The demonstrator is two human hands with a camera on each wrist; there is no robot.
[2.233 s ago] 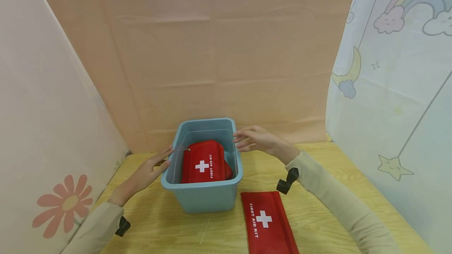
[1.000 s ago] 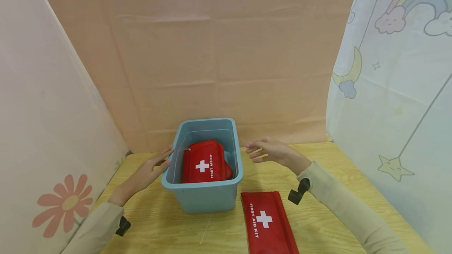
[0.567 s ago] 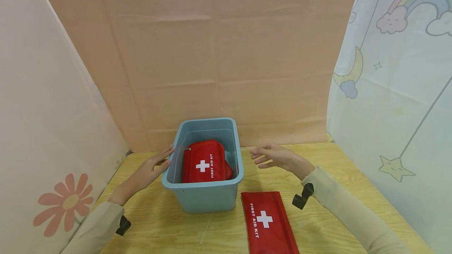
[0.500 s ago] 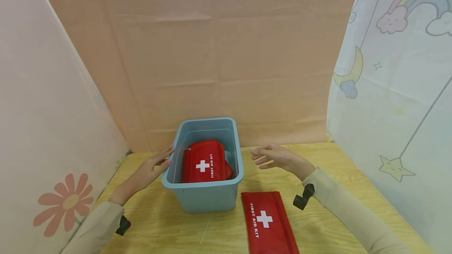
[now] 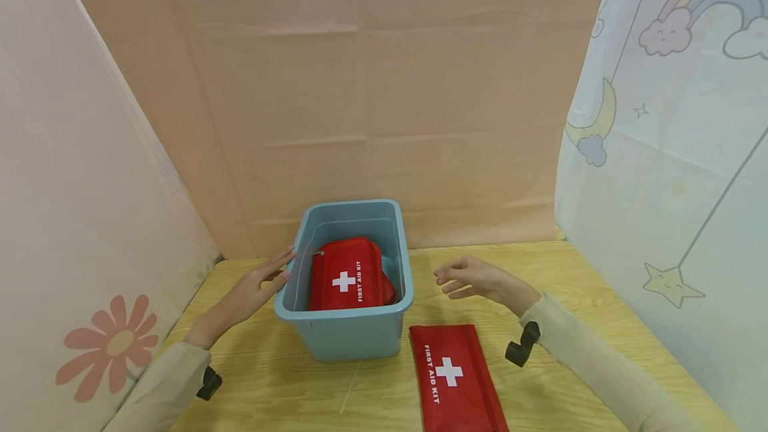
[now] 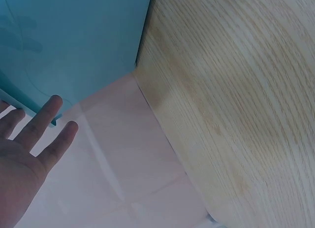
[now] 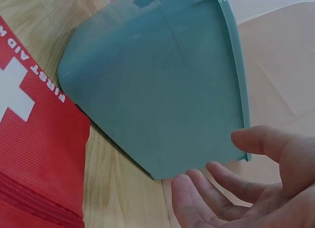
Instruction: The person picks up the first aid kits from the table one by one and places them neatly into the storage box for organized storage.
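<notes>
A blue plastic bin (image 5: 345,339) stands on the wooden table, with a red first aid kit pouch (image 5: 348,275) leaning inside it. A second red first aid kit pouch (image 5: 454,379) lies flat on the table just right of the bin's front. My left hand (image 5: 258,285) rests with straight fingers against the bin's left wall (image 6: 69,46). My right hand (image 5: 474,279) hovers empty to the right of the bin (image 7: 157,85), fingers relaxed, a short gap away from it.
The wooden table (image 5: 576,279) is fenced by a peach backdrop (image 5: 384,85) behind, a flower-print panel (image 5: 90,219) on the left and a rainbow-print curtain (image 5: 672,152) on the right. A black wrist mount shows on each sleeve.
My right hand has drawn away from the bin's right rim, moving right and down toward me. The left hand, the bin and both pouches have stayed still.
</notes>
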